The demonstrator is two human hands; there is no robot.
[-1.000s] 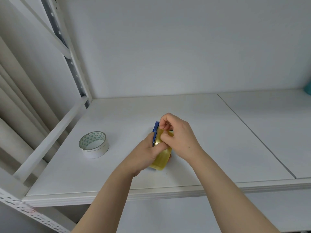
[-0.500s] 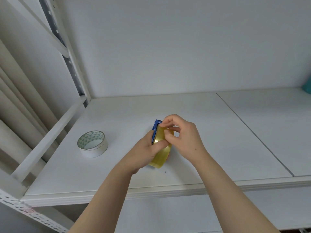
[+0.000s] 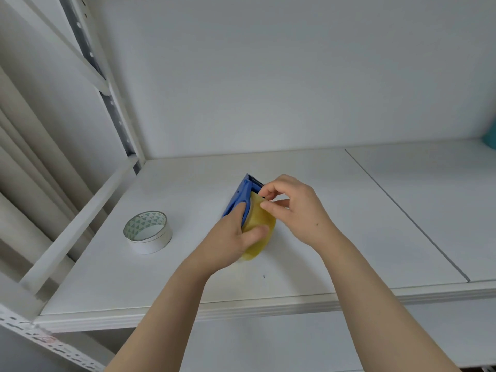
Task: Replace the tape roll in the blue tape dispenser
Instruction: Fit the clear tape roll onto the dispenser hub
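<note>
The blue tape dispenser (image 3: 243, 193) stands on the white shelf (image 3: 308, 251) with a yellowish clear tape roll (image 3: 259, 224) seated in it. My left hand (image 3: 230, 237) grips the dispenser and roll from the near side, thumb across the roll's face. My right hand (image 3: 292, 208) hovers at the roll's top right, thumb and forefinger pinched together near the toothed blade, apparently on the tape's loose end; the end itself is too thin to make out. A white tape roll (image 3: 148, 232) with a green triangle-patterned core lies flat to the left.
The shelf's front edge (image 3: 268, 307) runs across below my forearms. A white metal rack post (image 3: 107, 84) and slanted rail (image 3: 77, 224) border the left side. A seam (image 3: 402, 210) splits the shelf boards at right. A teal object (image 3: 489, 136) peeks in at the far right edge.
My right hand has lifted off the roll's front and shifted right, uncovering the dispenser's blue nose and blade. My left hand keeps its grip.
</note>
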